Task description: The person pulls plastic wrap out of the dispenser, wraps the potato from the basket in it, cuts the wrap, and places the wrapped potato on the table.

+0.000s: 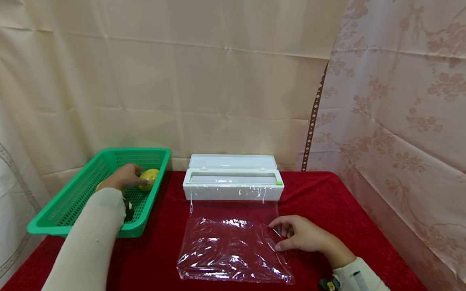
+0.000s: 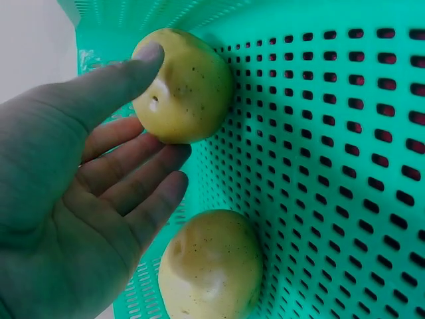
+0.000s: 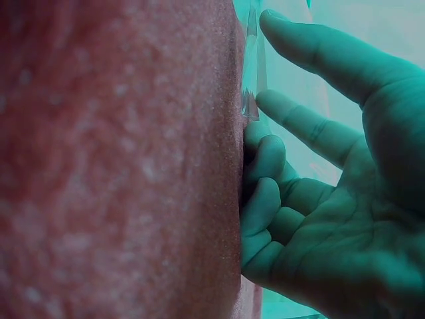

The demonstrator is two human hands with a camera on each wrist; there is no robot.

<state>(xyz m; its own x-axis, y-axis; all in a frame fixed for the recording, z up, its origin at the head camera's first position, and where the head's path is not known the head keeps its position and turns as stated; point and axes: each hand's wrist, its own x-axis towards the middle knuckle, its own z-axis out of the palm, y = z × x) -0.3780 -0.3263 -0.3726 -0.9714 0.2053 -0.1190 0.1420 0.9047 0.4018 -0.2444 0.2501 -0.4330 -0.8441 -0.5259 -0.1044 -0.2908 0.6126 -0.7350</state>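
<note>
A yellow fruit (image 1: 151, 176) sits inside the green basket (image 1: 154, 198), near its right side as the person looks at it. The left hand (image 1: 123, 176) reaches down over it: the wrist view shows the thumb lying across the fruit and the other fingers stretched loosely beside and below it, none curled round it. How firmly they touch, I cannot tell. A second fruit (image 2: 212, 269), also yellow and finely speckled, lies near the first, just below the fingers in that view.

The right hand (image 1: 300, 233) is relaxed and grasps nothing, thumb and index finger spread and the others loosely bent. Its fingertips are at the right edge of the clear film (image 1: 225, 250); whether they press on it, I cannot tell.

The film lies wrinkled and glossy in front of the white box (image 1: 233, 171), running down from its front. The box's lid (image 1: 233, 161) stands open at the back, with a pale roll (image 1: 233, 179) inside and a green piece (image 1: 278, 183) at the right end.

Basket and box stand on a red cloth (image 1: 313, 190). Behind hangs a beige curtain (image 1: 218, 81); on the right, a pink floral one (image 1: 407, 101).
</note>
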